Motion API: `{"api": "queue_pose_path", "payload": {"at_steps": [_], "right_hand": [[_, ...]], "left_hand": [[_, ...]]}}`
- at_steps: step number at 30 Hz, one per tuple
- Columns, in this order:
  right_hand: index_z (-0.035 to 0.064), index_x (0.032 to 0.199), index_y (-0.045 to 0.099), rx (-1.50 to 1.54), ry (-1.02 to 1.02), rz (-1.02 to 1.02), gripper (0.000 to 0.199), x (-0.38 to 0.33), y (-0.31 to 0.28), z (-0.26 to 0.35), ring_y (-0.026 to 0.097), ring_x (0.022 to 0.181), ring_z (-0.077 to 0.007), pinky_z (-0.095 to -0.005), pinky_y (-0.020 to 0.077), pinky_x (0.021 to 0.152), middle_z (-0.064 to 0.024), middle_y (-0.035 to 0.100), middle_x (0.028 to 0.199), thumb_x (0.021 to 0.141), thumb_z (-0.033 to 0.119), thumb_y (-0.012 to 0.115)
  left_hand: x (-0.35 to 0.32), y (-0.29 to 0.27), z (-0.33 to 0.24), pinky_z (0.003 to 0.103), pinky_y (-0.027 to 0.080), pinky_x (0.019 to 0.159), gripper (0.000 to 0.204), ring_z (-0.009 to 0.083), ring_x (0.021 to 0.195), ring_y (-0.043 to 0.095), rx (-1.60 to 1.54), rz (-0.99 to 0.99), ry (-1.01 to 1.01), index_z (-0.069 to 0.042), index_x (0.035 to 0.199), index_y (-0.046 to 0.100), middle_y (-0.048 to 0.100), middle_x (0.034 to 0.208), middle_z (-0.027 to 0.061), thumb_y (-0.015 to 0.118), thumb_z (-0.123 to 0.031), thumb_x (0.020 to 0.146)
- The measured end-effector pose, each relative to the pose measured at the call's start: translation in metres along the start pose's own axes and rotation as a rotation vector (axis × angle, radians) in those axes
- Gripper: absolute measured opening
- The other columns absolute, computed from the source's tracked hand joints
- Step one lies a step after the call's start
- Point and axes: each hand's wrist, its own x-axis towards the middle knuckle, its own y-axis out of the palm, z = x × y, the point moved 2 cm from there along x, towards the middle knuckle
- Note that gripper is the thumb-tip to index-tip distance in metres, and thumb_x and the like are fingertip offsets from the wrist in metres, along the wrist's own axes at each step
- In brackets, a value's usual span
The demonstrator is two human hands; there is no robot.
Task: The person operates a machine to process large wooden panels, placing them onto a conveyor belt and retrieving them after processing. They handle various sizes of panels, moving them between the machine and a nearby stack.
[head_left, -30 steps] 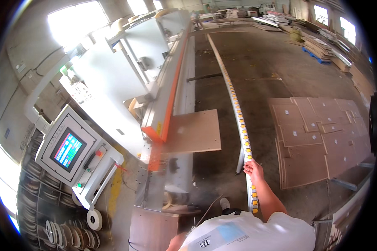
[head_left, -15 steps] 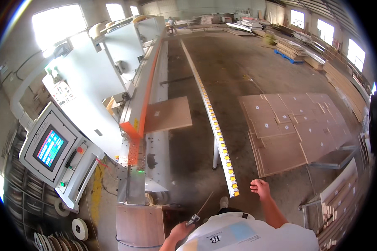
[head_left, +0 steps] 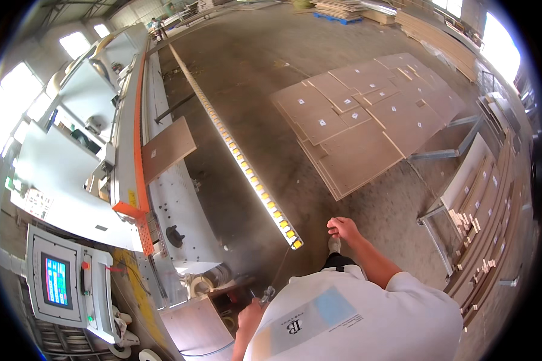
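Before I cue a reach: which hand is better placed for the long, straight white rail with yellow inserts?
Right, probably: the right hand looks empty, close to the near end of the rail, while the left hand holds a small silver metal tool.

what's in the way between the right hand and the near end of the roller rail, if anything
Nothing visible: in this view the right hand is just right of the near end of the roller rail, with only floor showing in the gap. A shoe shows below the hand, outside that gap.
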Motion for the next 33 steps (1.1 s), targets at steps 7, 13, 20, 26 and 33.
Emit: {"api": "queue_pose_path", "payload": {"at_steps": [7,13,20,26,33], "right_hand": [[0.006,0.104,0.069,0.179,0.064,-0.121,0.029,0.039,-0.078,-0.019,0.069,0.081,-0.0158,-0.0308,0.0562,0.068,-0.0043,0.071,0.098,0.103,0.032,0.057],[0.0064,0.099,0.068,0.186,0.122,-0.138,0.027,0.084,-0.127,-0.042,0.068,0.076,-0.0159,-0.0304,0.0543,0.062,-0.0033,0.069,0.093,0.102,0.031,0.058],[0.0048,0.097,0.069,-0.105,0.211,-0.084,0.028,0.117,-0.192,-0.094,0.069,0.074,-0.0169,-0.0312,0.0553,0.061,-0.0055,0.07,0.091,0.1,0.031,0.06],[0.0051,0.097,0.069,-0.308,0.329,-0.06,0.032,0.111,-0.255,-0.132,0.07,0.074,-0.0184,-0.0351,0.0573,0.06,-0.0061,0.071,0.092,0.095,0.037,0.063],[0.0073,0.095,0.068,-0.068,0.391,-0.147,0.027,0.103,-0.293,-0.178,0.07,0.075,-0.0202,-0.0377,0.0588,0.063,-0.0081,0.071,0.091,0.091,0.034,0.065]], "left_hand": [[0.045,0.0,-0.067,0.055,0.052,0.088,0.048,0.0454,0.102,0.069,0.076,0.124,0.053,-0.01,0.127,0.049,0.072,0.105,0.0266,0.045,-0.05,0.101],[0.085,-0.015,-0.142,0.056,0.051,0.088,0.048,0.0468,0.102,0.067,0.021,0.087,0.032,-0.01,0.127,0.048,0.071,0.104,0.0266,0.043,-0.05,0.101],[0.141,-0.013,-0.213,0.058,0.051,0.087,0.046,0.0483,0.1,0.067,-0.013,0.035,0.166,-0.011,0.124,0.048,0.071,0.102,0.0266,0.042,-0.05,0.102],[0.167,-0.031,-0.301,0.06,0.05,0.084,0.043,0.0496,0.097,0.065,-0.005,0.129,0.264,-0.012,0.129,0.049,0.069,0.099,0.0301,0.045,-0.046,0.103],[0.189,-0.064,-0.377,0.052,0.049,0.092,0.054,0.0453,0.11,0.063,-0.032,0.147,0.409,-0.016,0.146,0.048,0.068,0.117,0.023,0.046,-0.049,0.102]]}}
